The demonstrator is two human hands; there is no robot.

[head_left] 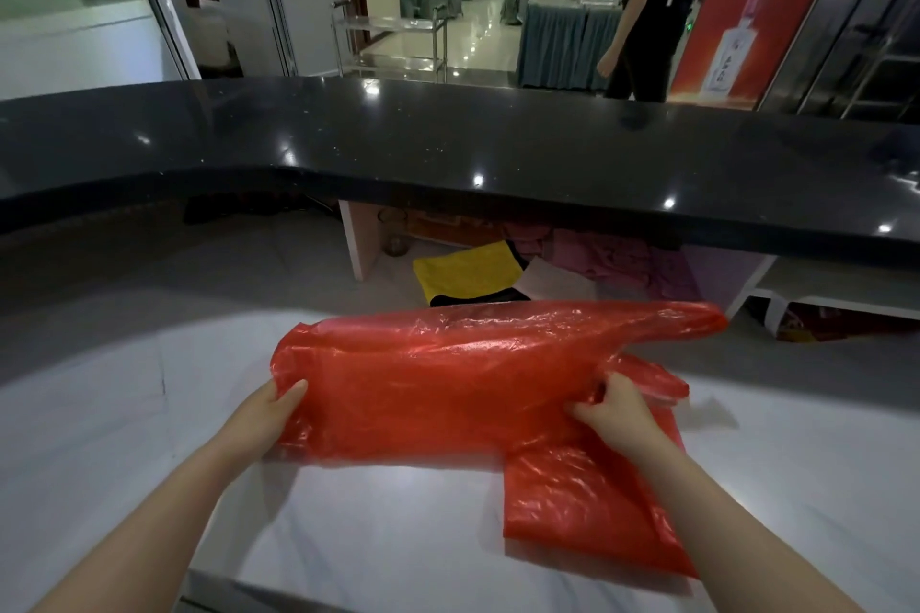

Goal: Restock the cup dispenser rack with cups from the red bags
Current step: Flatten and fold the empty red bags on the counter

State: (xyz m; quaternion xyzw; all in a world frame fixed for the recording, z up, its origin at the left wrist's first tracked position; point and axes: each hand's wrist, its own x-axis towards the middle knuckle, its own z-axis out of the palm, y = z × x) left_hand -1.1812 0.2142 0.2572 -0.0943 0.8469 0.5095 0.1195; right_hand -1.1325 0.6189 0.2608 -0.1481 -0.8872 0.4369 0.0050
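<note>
A thin red plastic bag is stretched sideways between both hands just above a white counter. It looks flat and limp; no cups show through it. My left hand pinches its left end, thumb on top. My right hand grips the bunched right part near the handles. A second red bag lies flat on the counter below my right forearm. No cup dispenser rack is in view.
A long glossy black counter top runs across beyond the white one. Under it lie a yellow cloth and pink fabric. A person in black walks past a red banner at the far right.
</note>
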